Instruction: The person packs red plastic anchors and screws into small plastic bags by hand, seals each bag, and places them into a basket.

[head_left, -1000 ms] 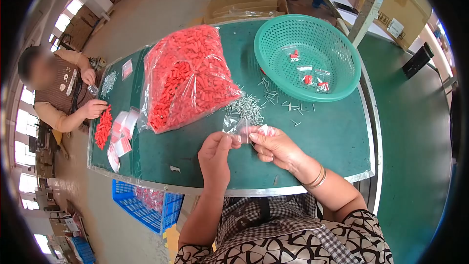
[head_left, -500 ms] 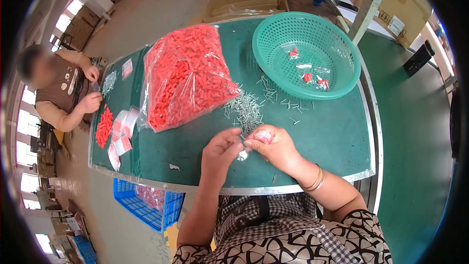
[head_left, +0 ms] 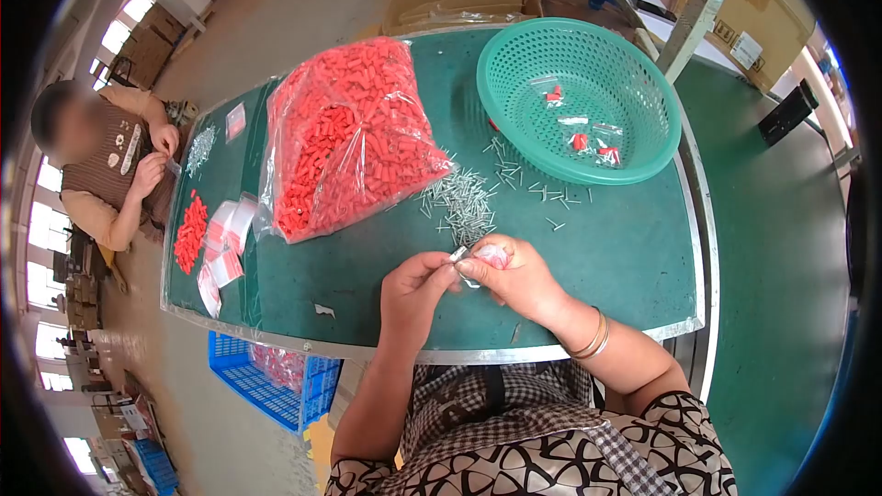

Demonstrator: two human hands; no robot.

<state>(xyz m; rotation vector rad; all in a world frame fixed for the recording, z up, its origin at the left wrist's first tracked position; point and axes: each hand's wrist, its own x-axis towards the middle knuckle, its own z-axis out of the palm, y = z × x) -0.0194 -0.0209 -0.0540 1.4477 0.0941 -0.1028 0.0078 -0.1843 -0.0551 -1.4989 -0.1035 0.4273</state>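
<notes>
My left hand (head_left: pixel 412 292) pinches one side of a small clear plastic bag (head_left: pixel 462 257), close to the table's front edge. Gripping the bag's other side, my right hand (head_left: pixel 516 281) also has a crumpled plastic piece with red on it (head_left: pixel 493 255) tucked in its fingers. The two hands nearly touch. Just beyond them lies a pile of silver screws (head_left: pixel 462 206). A large clear bag of red plugs (head_left: pixel 354 142) rests behind and to the left. The green basket (head_left: pixel 501 106) at the back right holds several small bags with red plugs.
Across the green table (head_left: pixel 588 266), at the left, a co-worker (head_left: pixel 115 152) handles a small bag near red plugs (head_left: pixel 191 234), screws (head_left: pixel 200 151) and flat plastic bags (head_left: pixel 225 239). A blue crate (head_left: pixel 317 390) stands below the front edge. Cardboard boxes (head_left: pixel 464 5) are behind.
My hands have come together and lowered slightly, and the small bag between them is now folded and mostly covered by my fingers. The co-worker's hands have drawn back from the red plugs.
</notes>
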